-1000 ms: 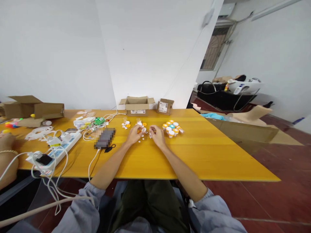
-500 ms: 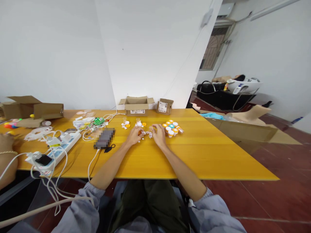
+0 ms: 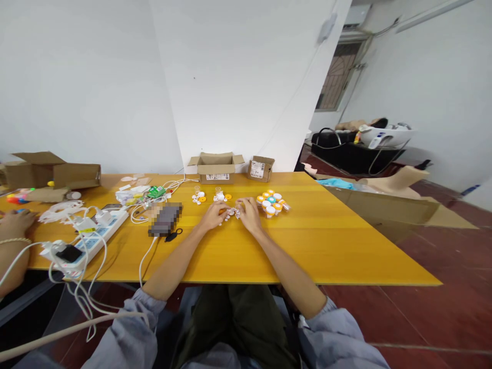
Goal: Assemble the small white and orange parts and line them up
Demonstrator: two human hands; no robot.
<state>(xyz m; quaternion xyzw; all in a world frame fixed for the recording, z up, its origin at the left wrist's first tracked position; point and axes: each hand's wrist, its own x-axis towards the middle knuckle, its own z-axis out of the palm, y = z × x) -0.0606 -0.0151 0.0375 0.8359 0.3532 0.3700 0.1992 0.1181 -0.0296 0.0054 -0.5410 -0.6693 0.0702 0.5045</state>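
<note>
Over the middle of the table, my left hand (image 3: 212,216) is closed, thumb and fingers together; what they hold is too small and hidden to name. Close by on its right, my right hand (image 3: 249,215) has its fingers curled into a pinch, its tips almost meeting the left ones. A pile of small white pieces with dark marks (image 3: 237,212) lies between and under the fingertips. A few white discs (image 3: 226,218) are scattered just below. To the right of my right hand stands a cluster of small round containers (image 3: 270,209) with orange, white and teal lids.
Behind my hands are more white pieces (image 3: 220,196), an orange ring-like lid (image 3: 228,197) and two cardboard boxes (image 3: 217,174) (image 3: 260,170). On the left lie a power strip (image 3: 103,238) with cables and a dark blurred device (image 3: 165,219). Another person's hand (image 3: 19,223) rests at far left.
My right hand has moved slightly left and its fingers have drawn together near my left fingertips. An orange bit seen at my left fingers no longer shows clearly. The other person's hand shifted right.
</note>
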